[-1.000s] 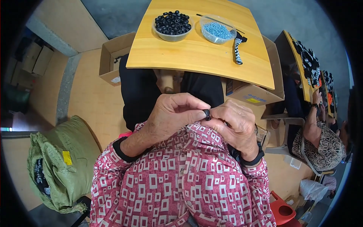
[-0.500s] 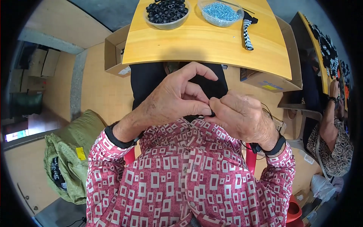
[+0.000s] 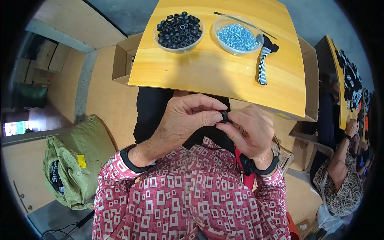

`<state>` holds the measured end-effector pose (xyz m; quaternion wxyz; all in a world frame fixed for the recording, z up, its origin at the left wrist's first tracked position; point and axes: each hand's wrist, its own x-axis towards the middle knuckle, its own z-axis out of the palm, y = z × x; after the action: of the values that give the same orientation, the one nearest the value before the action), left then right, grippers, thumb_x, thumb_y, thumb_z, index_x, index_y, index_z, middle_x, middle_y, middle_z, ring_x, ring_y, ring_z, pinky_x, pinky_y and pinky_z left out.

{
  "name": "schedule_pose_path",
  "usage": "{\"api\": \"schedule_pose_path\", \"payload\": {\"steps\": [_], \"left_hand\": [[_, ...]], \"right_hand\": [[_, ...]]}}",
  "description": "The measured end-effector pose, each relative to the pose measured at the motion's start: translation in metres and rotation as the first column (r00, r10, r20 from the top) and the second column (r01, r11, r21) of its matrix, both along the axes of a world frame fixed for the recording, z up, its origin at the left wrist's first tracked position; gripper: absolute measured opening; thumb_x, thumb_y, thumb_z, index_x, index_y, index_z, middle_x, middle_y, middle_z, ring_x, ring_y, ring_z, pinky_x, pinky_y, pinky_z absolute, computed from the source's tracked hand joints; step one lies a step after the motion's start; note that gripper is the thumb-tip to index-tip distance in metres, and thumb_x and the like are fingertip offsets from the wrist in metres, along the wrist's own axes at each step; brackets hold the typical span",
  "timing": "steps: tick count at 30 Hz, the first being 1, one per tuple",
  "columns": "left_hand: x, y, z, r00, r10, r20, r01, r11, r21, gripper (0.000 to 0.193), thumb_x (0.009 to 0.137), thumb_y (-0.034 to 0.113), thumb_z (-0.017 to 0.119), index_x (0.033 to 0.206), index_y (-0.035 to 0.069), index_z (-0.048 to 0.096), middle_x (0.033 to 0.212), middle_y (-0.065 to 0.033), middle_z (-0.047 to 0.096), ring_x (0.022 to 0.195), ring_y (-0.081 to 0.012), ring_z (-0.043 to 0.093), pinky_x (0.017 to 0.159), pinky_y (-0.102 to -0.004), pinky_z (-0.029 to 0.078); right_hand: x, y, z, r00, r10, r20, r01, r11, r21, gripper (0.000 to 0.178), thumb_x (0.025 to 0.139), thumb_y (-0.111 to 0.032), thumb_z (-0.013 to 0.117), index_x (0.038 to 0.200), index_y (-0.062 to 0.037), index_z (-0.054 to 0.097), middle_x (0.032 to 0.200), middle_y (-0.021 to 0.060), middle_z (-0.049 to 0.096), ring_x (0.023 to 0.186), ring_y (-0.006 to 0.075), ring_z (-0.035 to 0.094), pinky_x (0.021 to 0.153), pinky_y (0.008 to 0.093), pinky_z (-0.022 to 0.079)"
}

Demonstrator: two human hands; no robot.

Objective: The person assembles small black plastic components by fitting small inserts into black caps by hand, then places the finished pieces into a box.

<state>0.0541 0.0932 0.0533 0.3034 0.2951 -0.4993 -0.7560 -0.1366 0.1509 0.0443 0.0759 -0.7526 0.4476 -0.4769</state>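
Both hands (image 3: 218, 124) pinch a small black ring (image 3: 224, 116), mostly hidden.

Both forearms come up from the bottom of the frame in red-and-white patterned sleeves with dark cuffs at the wrists. The left hand (image 3: 182, 122) sits just left of centre, fingers curled over and the thumb pressed forward to the right. The right hand (image 3: 250, 134) lies just right of centre, its fingers bent inward. The fingertips of the two hands meet at the middle of the frame, pinched tightly together.
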Motion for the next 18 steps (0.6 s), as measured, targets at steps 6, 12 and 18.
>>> {"api": "schedule_pose_path", "payload": {"steps": [6, 12, 18], "left_hand": [[-0.0015, -0.0054, 0.0003, 0.999, 0.024, -0.022, -0.027, 0.991, -0.129, 0.026, 0.085, 0.001, 0.068, 0.111, 0.003, 0.067, 0.093, -0.003, 0.068, 0.081, -0.006, 0.061, 0.068, -0.018, 0.05], [-0.0054, -0.0057, -0.0018, 1.0, 0.009, 0.026, -0.003, 0.975, -0.223, 0.027, 0.084, 0.002, 0.069, 0.11, 0.003, 0.068, 0.093, -0.0026, 0.068, 0.078, -0.005, 0.061, 0.064, -0.0153, 0.049], [-0.0037, -0.0063, 0.0033, 0.993, 0.02, 0.116, 0.022, 0.937, -0.35, 0.024, 0.084, 0.002, 0.07, 0.108, 0.003, 0.068, 0.093, -0.0023, 0.068, 0.08, -0.0044, 0.061, 0.066, -0.016, 0.05]], "right_hand": [[0.0012, -0.0077, -0.0021, 0.999, -0.047, -0.012, 0.047, 0.999, -0.011, 0.022, 0.07, -0.003, 0.079, 0.087, -0.0002, 0.066, 0.074, 0.0098, 0.064, 0.061, 0.0227, 0.063, 0.054, 0.0297, 0.049], [0.0015, -0.0037, 0.0012, 0.998, -0.064, -0.016, 0.064, 0.998, -0.02, 0.021, 0.07, -0.001, 0.078, 0.086, -0.0001, 0.065, 0.075, 0.01, 0.064, 0.061, 0.022, 0.062, 0.053, 0.0297, 0.049], [0.0024, -0.0023, -0.0003, 0.999, -0.042, 0.009, 0.043, 0.996, -0.073, 0.02, 0.07, 0.001, 0.077, 0.086, 0.0005, 0.065, 0.074, 0.0099, 0.064, 0.061, 0.0227, 0.061, 0.054, 0.0304, 0.048]]}}
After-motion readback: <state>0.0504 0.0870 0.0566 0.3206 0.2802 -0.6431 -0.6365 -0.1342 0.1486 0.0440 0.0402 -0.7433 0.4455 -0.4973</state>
